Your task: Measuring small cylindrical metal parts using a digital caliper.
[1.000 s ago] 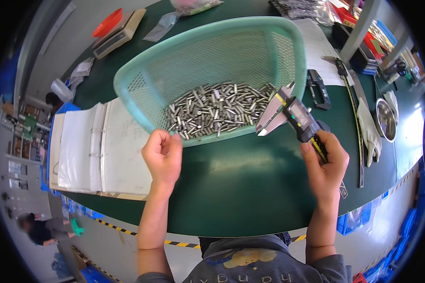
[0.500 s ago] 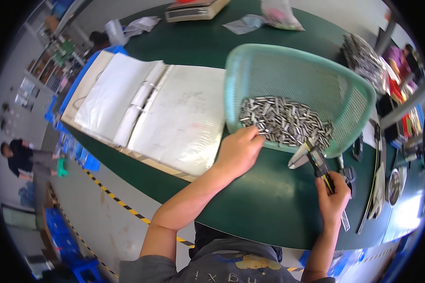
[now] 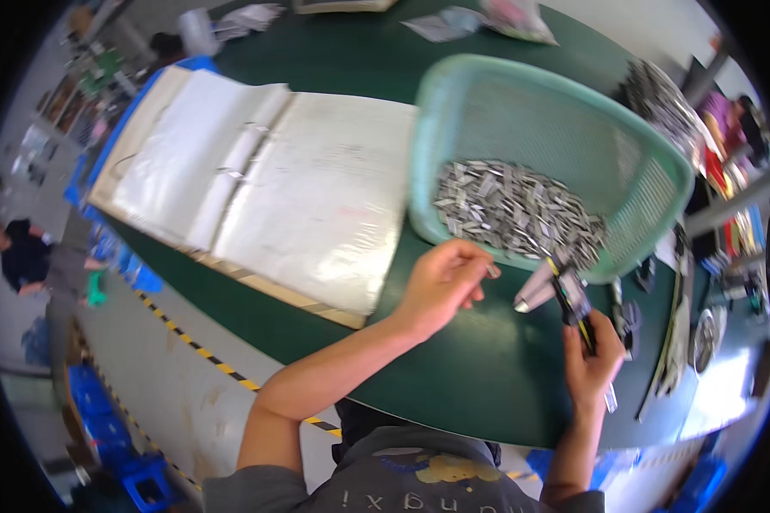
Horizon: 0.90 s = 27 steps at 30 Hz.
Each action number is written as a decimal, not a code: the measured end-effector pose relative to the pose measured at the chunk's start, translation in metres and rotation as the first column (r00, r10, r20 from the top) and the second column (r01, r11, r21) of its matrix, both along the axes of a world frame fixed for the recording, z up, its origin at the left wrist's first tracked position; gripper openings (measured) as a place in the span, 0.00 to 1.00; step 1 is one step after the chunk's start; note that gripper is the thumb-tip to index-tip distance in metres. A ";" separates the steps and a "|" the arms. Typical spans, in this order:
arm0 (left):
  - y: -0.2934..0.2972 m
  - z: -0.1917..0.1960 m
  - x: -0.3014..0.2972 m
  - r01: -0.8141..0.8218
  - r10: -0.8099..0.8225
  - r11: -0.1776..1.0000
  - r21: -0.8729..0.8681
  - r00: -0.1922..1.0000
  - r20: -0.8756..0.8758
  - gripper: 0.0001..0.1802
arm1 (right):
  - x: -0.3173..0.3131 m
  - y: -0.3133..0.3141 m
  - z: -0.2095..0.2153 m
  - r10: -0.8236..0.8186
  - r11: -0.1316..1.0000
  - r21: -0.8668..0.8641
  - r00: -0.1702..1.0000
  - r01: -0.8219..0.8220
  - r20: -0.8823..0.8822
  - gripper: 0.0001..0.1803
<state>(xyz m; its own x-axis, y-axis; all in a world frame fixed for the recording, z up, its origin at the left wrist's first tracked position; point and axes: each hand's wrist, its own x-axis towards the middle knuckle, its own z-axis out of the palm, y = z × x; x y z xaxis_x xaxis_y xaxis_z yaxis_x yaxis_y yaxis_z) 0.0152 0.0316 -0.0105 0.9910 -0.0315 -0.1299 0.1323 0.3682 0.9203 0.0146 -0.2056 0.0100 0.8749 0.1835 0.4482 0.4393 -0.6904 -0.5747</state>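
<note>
My left hand (image 3: 443, 289) is just in front of the basket's near rim, its thumb and forefinger pinching a small metal pin (image 3: 493, 270). Several loose metal pins (image 3: 522, 214) lie heaped in the near part of the pale green mesh basket (image 3: 419, 171). My right hand (image 3: 595, 359) is wrapped round a digital caliper (image 3: 571, 299), whose jaws point toward my left hand. Between the caliper's jaws and the pinched pin there is a small gap.
An open ring binder (image 3: 316, 205) with plastic-sleeved pages lies left of the basket. Tools (image 3: 626, 321) and a grey cloth strip (image 3: 678, 333) lie to the right. Wrapped bundles (image 3: 654, 103) stand at the back right. Two people are in the background.
My left hand has come out from the basket's rim with a metal pin between its fingertips. The caliper has moved slightly left in my right hand. The whole view has shifted a little.
</note>
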 end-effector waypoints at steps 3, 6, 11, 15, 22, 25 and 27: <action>-0.002 0.004 -0.005 0.073 -0.073 0.996 -0.051 0.997 0.011 0.08 | 0.000 0.008 0.010 -0.026 1.000 0.003 0.999 0.026 -0.041 0.14; -0.003 0.006 -0.006 0.144 -0.146 0.987 -0.072 0.989 -0.023 0.08 | -0.001 0.008 0.011 -0.067 0.998 0.014 0.993 0.069 -0.098 0.13; -0.009 0.006 -0.012 0.124 -0.127 0.988 -0.096 0.991 -0.027 0.08 | -0.003 0.005 0.010 -0.052 0.998 0.035 0.992 0.056 -0.114 0.13; -0.010 0.003 -0.013 0.115 -0.117 0.984 -0.133 0.993 -0.006 0.09 | -0.002 0.003 0.005 -0.043 0.998 0.031 0.993 0.046 -0.106 0.14; -0.008 0.005 -0.015 0.124 -0.126 0.983 -0.139 0.992 -0.003 0.09 | -0.001 0.003 0.006 -0.040 0.999 -0.010 0.997 0.039 -0.071 0.15; -0.007 0.004 -0.014 0.142 -0.143 0.976 -0.167 0.990 0.010 0.08 | -0.002 0.002 0.009 -0.071 0.997 -0.040 0.993 0.067 -0.092 0.15; -0.006 0.004 -0.015 0.179 -0.172 0.968 -0.178 0.984 0.050 0.09 | -0.003 0.002 0.011 -0.072 0.997 -0.045 0.994 0.069 -0.081 0.15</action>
<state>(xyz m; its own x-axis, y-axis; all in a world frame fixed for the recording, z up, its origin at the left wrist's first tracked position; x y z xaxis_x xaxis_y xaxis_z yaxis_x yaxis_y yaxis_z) 0.0003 0.0255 -0.0069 0.9716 -0.2253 -0.0721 0.1793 0.5025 0.8458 0.0120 -0.2040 0.0215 0.9201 0.1370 0.3671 0.3407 -0.7423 -0.5770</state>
